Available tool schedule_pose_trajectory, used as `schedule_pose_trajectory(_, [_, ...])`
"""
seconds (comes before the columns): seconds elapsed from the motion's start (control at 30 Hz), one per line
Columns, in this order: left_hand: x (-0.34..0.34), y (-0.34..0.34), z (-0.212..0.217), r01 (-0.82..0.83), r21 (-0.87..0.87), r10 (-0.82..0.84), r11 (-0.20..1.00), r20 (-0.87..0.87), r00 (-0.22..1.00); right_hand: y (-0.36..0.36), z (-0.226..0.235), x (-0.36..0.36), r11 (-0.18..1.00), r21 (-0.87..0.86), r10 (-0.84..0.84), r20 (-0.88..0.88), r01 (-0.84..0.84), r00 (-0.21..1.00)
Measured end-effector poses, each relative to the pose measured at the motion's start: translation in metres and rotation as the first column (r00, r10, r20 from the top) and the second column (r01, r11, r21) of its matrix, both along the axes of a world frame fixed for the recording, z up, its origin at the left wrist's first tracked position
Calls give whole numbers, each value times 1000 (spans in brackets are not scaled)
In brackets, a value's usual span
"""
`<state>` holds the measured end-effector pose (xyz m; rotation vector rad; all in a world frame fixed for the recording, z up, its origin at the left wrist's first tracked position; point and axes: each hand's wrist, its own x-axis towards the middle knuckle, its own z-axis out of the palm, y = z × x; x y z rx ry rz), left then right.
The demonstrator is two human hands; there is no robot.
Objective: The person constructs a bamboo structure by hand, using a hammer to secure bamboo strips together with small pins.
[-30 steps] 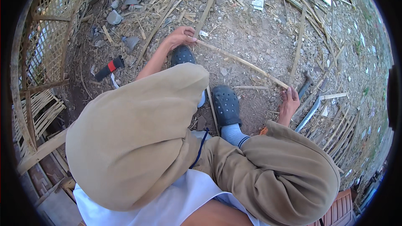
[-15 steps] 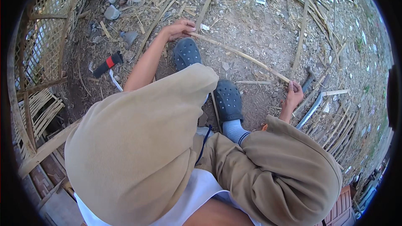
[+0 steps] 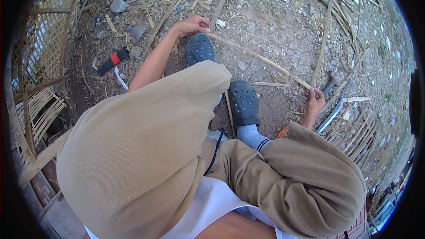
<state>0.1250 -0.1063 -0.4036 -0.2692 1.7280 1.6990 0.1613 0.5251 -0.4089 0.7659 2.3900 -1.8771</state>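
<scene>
A thin bamboo strip [image 3: 261, 57] is stretched between my two hands, slanting down to the right just above the ground. My left hand [image 3: 193, 25] pinches its far left end, just beyond the toe of one dark clog. Fingers and thumb of my right hand [image 3: 315, 101] are closed on the strip's other end, to the right of my knee. Close to my right hand lie a hammer-like tool [image 3: 330, 83], partly hidden, and a long curved blade [image 3: 330, 116].
Holed rubber clogs [image 3: 244, 102] cover my feet. Further bamboo slats [image 3: 324, 40] lie on littered dirt ahead. Left are a black-and-red cylindrical object [image 3: 113, 61], a grey stone [image 3: 118, 5] and a lattice panel [image 3: 51, 31]. Several split strips [image 3: 361, 137] lie at right.
The view has shifted slightly, so the scene sits a little differently in it. Both hands keep hold of the bamboo strip, which stays in nearly the same place.
</scene>
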Motion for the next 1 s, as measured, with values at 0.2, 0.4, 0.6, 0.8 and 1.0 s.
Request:
schedule_pose_trajectory(0.2, [-6,-1,-6,146,-160,-160,976,-77,984,-4,-5,0,1000,24,12,-69,-10,998])
schedule_pose_trajectory(0.4, [2,-1,-14,69,-347,-132,935,-162,978,-11,-3,9,999,47,27,-40,-25,999])
schedule_pose_trajectory(0.6, [18,1,-8,-50,-322,-15,945,-196,980,-4,-13,9,995,90,45,-69,-39,997])
schedule_pose_trajectory(0.8, [29,2,5,-61,-406,-54,912,-266,962,-10,-16,10,987,150,66,-98,-51,993])
schedule_pose_trajectory(1.0, [25,10,30,-4,-463,-151,887,-299,942,-11,-4,12,977,208,47,-46,-37,998])
